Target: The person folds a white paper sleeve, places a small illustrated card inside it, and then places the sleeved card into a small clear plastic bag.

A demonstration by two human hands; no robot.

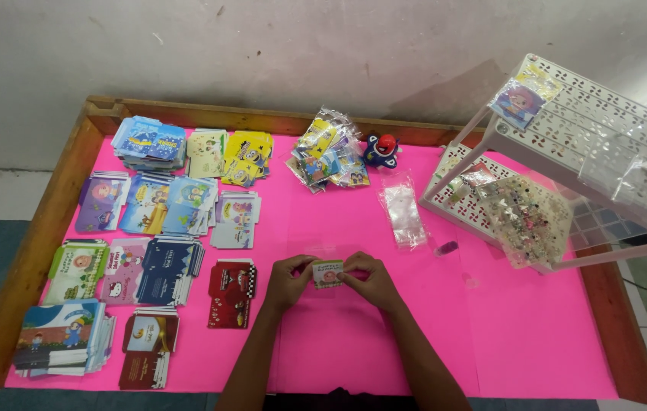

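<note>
Small printed card (328, 272), green-edged with a cartoon figure, is held between both hands just above the pink table cover (537, 335). Left hand (287, 283) pinches its left edge and right hand (370, 280) its right edge; on each side the fingers are drawn in close on the card, thumbs toward the person, the remaining fingers curled behind. A faint clear film seems to surround the card at the fingertips, but whether it is a sleeve cannot be told.

Beyond the right fingers and slightly outward lies a stack of clear plastic sleeves (403, 215). Farther beyond, past both sets of fingers, sits a heap of bagged cards (329, 158) with a small blue and red toy (382, 151) beside it. Outward of the left fingers, near them, lie red card stacks (232, 293), with further sorted stacks of printed cards (148, 207) well apart. Outward of the right fingers stands a white perforated rack (590, 125).

Risk, as judged: the grip is at the edges only, so uneven pressure could bend or crease the card, or let it slip onto the cover. A sweeping left wrist could disturb the red stacks.
</note>
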